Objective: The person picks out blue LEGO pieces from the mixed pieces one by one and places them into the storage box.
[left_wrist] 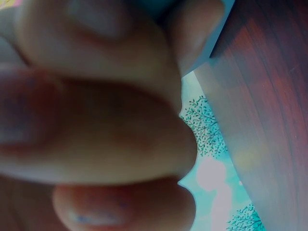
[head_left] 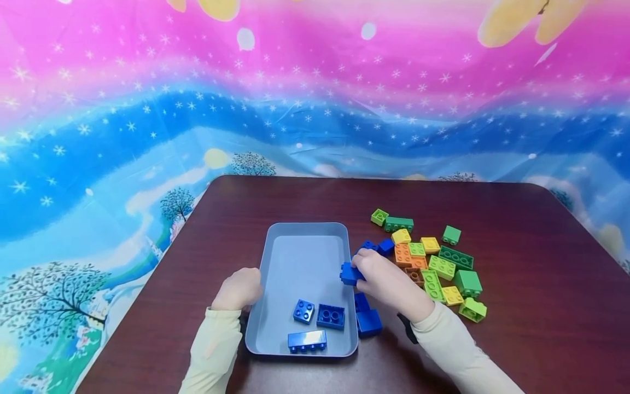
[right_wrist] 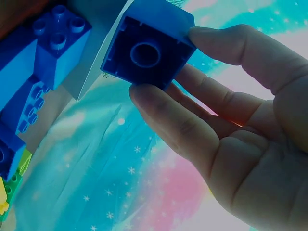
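Plainly, from the head view we counted one tray point(head_left: 290, 262) on the worktop point(head_left: 541, 328), with three blue bricks point(head_left: 331, 316) lying in its near half. Beside its right side we made out four more blue bricks point(head_left: 369, 323), two beyond our right hand point(head_left: 386, 279) and two nearer us. Farther right we counted five lime bricks point(head_left: 442, 267), four darker green bricks point(head_left: 468, 283), three yellow bricks point(head_left: 430, 244), two orange bricks point(head_left: 402, 254) and one brown brick point(head_left: 413, 276). Our right hand held one blue brick point(head_left: 349, 274) over the tray's right edge; our left hand point(head_left: 238, 289) was at the left rim, across the tray and well apart from that brick.

From the left wrist, our fingers point(left_wrist: 110, 130) were blurred and tightly curled, gripping the tray at its edge; the held brick was out of sight.

From the right wrist, we pinched that single brick between thumb and fingertips, its hollow underside facing the camera. At least four other blue bricks showed to its left, well clear of our fingers.
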`<state>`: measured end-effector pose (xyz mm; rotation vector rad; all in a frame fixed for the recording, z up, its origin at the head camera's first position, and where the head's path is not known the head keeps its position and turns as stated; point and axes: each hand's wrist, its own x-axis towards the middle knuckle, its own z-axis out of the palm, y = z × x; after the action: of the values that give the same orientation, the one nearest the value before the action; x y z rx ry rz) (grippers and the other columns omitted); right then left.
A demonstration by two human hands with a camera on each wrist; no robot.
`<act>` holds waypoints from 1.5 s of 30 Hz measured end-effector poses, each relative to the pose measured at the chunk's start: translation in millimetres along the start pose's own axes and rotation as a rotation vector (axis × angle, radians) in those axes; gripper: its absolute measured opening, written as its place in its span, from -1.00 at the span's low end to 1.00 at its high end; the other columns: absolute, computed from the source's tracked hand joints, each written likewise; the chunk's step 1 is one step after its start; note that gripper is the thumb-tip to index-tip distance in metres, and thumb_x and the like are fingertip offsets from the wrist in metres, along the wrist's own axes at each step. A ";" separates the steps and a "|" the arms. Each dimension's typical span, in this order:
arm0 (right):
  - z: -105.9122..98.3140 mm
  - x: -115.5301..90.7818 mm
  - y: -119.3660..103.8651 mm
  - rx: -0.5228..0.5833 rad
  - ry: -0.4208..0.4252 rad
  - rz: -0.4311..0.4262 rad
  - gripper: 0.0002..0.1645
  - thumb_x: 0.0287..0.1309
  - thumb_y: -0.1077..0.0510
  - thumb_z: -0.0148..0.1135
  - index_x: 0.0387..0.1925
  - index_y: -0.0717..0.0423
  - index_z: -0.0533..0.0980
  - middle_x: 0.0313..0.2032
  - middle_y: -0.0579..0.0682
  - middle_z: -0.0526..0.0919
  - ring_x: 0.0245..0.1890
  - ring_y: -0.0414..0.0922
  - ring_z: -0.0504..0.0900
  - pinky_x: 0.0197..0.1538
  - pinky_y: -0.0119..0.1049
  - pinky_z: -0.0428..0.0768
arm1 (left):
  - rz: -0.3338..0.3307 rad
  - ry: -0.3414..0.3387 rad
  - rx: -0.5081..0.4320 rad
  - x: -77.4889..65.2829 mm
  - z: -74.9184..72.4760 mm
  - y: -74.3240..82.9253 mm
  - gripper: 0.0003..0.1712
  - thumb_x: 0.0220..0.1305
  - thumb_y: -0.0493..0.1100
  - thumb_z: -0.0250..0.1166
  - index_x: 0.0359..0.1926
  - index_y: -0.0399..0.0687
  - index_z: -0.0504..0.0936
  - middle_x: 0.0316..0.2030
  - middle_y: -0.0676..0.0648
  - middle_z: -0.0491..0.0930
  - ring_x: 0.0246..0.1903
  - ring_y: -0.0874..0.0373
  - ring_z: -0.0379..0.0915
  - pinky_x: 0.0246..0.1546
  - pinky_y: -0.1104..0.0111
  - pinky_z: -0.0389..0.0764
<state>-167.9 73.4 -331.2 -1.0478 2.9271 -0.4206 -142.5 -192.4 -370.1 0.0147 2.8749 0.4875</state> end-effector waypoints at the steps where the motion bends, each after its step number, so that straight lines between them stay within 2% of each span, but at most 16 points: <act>1: 0.3 0.2 -0.4 0.001 -0.001 0.003 -0.73 -0.13 0.30 0.34 -0.32 0.32 0.51 -0.42 0.04 0.48 -0.40 -0.13 0.46 -0.30 -0.31 0.55 | -0.002 0.000 -0.002 0.1 -0.1 0.1 -0.72 0.06 -0.45 -0.03 -0.72 -0.18 0.35 -0.77 -0.07 0.32 -0.84 0.18 0.29 -0.79 0.39 0.34; 16: 5.7 7.1 -9.5 -0.014 -0.031 -0.013 -0.73 -0.12 0.31 0.33 -0.30 0.31 0.51 -0.43 0.04 0.47 -0.42 -0.13 0.49 -0.34 -0.31 0.56 | -0.033 -0.002 -0.013 0.0 -1.3 2.0 -0.74 0.05 -0.45 -0.01 -0.70 -0.19 0.37 -0.76 -0.08 0.33 -0.82 0.17 0.31 -0.78 0.39 0.34; 32: 14.5 14.4 -18.4 -0.043 -0.004 -0.119 -0.80 -0.13 0.33 0.32 -0.37 0.30 0.52 -0.50 0.01 0.42 -0.48 -0.16 0.40 -0.41 -0.41 0.52 | -0.025 0.005 -0.032 -1.4 -0.8 1.3 -0.70 0.06 -0.45 -0.04 -0.74 -0.16 0.33 -0.80 -0.07 0.34 -0.87 0.20 0.28 -0.82 0.41 0.32; 45: 25.3 19.7 -25.3 -0.107 0.000 -0.188 -0.76 -0.10 0.26 0.34 -0.33 0.30 0.54 -0.47 0.05 0.48 -0.48 -0.16 0.46 -0.39 -0.39 0.54 | -0.026 -0.004 -0.022 -0.3 -0.8 2.0 -0.70 0.06 -0.45 -0.05 -0.74 -0.15 0.34 -0.81 -0.06 0.34 -0.88 0.21 0.28 -0.81 0.41 0.31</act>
<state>-165.1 36.0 -347.5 -1.3422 2.8905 -0.2671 -142.4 -190.8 -368.7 -0.0254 2.8623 0.5140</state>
